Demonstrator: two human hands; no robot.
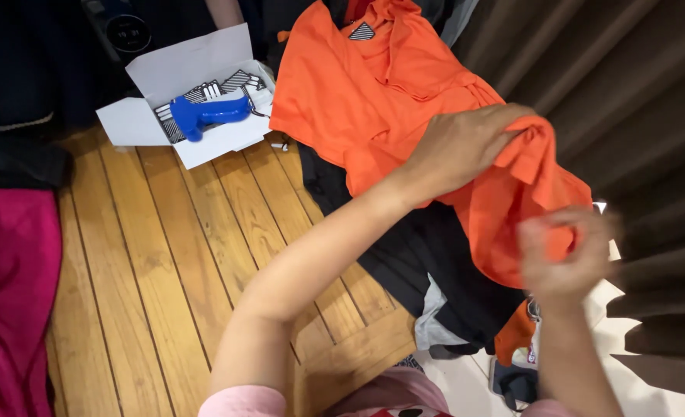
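Wooden floor (149, 255), hands (466, 147) gripping orange shirt (373, 100).

Orange shirt (404, 100) – soft matt cloth, creased. Black garment (435, 262) beneath – matt cloth. Floor (157, 255) – planked wood, slight sheen. Box (188, 69) – white matt cardboard. Blue tool (207, 113) – smooth glossy plastic. Curtain (636, 100) – brown pleated cloth.

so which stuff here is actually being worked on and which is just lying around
In hand:
- orange garment, gripped at its edge by the left hand
- right hand, blurred, close against the same orange cloth

Lying about:
- blue tool in the open white box
- black clothes under the orange garment
- magenta cloth on the wooden floor
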